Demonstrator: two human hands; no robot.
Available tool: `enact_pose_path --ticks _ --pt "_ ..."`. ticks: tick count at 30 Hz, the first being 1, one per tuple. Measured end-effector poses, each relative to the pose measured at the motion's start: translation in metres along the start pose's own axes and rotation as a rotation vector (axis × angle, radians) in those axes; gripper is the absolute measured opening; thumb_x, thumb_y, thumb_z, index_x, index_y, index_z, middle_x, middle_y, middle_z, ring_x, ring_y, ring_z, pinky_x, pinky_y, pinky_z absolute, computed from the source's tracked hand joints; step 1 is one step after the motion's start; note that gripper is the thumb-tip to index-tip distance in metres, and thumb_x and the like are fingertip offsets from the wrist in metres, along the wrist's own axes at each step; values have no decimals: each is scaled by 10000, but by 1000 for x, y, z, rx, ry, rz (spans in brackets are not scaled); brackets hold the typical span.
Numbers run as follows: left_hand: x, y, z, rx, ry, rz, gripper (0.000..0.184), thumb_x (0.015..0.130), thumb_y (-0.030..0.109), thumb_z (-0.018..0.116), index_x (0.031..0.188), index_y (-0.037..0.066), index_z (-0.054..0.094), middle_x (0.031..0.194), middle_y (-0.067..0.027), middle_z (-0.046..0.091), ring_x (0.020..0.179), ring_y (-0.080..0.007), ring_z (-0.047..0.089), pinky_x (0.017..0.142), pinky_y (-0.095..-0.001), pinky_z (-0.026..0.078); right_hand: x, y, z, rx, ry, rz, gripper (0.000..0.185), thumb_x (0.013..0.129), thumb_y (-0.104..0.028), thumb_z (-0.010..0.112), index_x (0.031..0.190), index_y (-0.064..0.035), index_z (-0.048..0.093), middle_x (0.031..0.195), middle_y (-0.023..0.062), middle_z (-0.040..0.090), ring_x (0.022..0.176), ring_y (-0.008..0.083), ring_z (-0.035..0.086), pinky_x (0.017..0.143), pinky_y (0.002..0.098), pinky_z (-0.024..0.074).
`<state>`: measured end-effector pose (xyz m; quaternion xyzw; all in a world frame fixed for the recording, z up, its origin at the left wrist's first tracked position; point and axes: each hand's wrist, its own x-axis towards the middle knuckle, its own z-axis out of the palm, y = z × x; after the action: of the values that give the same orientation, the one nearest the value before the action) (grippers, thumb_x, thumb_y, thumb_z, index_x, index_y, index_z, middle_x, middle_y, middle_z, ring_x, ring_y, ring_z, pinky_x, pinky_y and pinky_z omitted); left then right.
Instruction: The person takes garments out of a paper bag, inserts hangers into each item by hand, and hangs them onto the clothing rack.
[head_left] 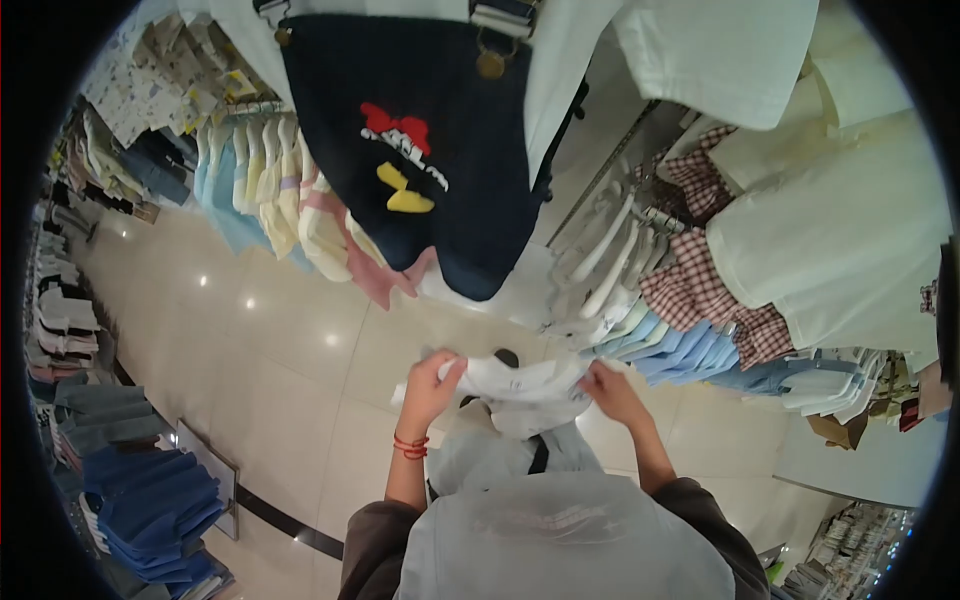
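A white shirt (530, 388) is stretched between my two hands at waist height, in front of my grey top. My left hand (430, 388), with red cords on its wrist, closes its fingers on the shirt's left end. At the opposite end, my right hand (612, 392) pinches the cloth. Small dark print shows near the collar. Whether a hanger is inside the shirt, I cannot tell.
Dark overalls (430, 150) over a white top hang straight ahead. Pastel clothes (265, 190) hang behind at left. To the right are white hangers (610, 255), a checked-trim garment (690, 275) and blue shirts (690, 350). Blue clothes (150, 505) hang at lower left.
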<state>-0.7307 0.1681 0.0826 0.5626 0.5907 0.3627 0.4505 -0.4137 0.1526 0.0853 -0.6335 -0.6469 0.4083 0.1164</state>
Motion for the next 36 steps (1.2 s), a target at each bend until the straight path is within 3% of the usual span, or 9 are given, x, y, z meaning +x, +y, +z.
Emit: enact_pose_path --ticks 3,10,16,20,21,23,26,32,36 --pt "-6 10 8 65 -99 47 117 816 141 605 830 26 622 730 -131 609 628 -232 571 565 -302 445 19 11 0 94 -381 44 352 792 -189 628 1067 -44 463 1001 138 582 902 281 594 769 340 470" --pt "-5 37 21 108 -132 121 105 808 121 616 837 19 625 757 -115 610 627 -262 569 558 -318 444 143 -11 -20 431 573 -133 779 752 -167 685 1306 77 194 1274 265 343 1199 333 382 990 405 334" --pt "21 55 9 207 -30 152 103 803 122 624 829 23 633 732 -106 598 575 -243 543 506 -300 409 219 3 -38 146 815 104 843 727 -143 697 1314 97 142 1312 277 288 1209 361 350 1039 398 259" --pt "29 67 -2 223 41 167 101 800 120 628 824 23 638 706 -96 592 536 -216 516 481 -287 386 256 46 -38 856 507 201 705 798 -97 614 1318 31 156 1165 221 468 1090 313 471 927 379 395" --pt "30 68 -3 220 61 179 100 799 120 629 821 22 638 699 -94 591 528 -210 509 477 -285 382 266 54 -30 771 631 198 560 854 -102 540 1295 7 212 1028 169 538 891 257 569 716 315 489" --pt "30 69 -4 208 82 165 94 796 113 632 812 20 637 688 -93 588 524 -205 503 476 -286 379 272 78 -22 296 819 13 491 873 -121 517 1265 16 255 958 137 546 745 206 569 589 274 469" --pt "33 67 -1 188 90 163 84 791 101 636 806 17 635 670 -94 579 522 -201 496 477 -281 372 239 25 -42 757 731 90 382 891 -150 499 1188 38 346 888 108 545 555 125 504 462 252 399" --pt "41 66 -9 124 110 222 82 791 83 632 801 2 623 636 -100 554 527 -193 494 486 -273 365 182 -16 -45 830 744 62 385 870 -203 547 1148 15 393 767 112 546 493 144 474 457 287 389" --pt "61 62 -33 130 78 279 87 798 72 617 817 -12 620 652 -111 569 550 -199 519 510 -277 387 149 -2 -19 348 877 -152 322 842 -212 582 1033 12 450 737 120 590 555 175 551 524 274 426"
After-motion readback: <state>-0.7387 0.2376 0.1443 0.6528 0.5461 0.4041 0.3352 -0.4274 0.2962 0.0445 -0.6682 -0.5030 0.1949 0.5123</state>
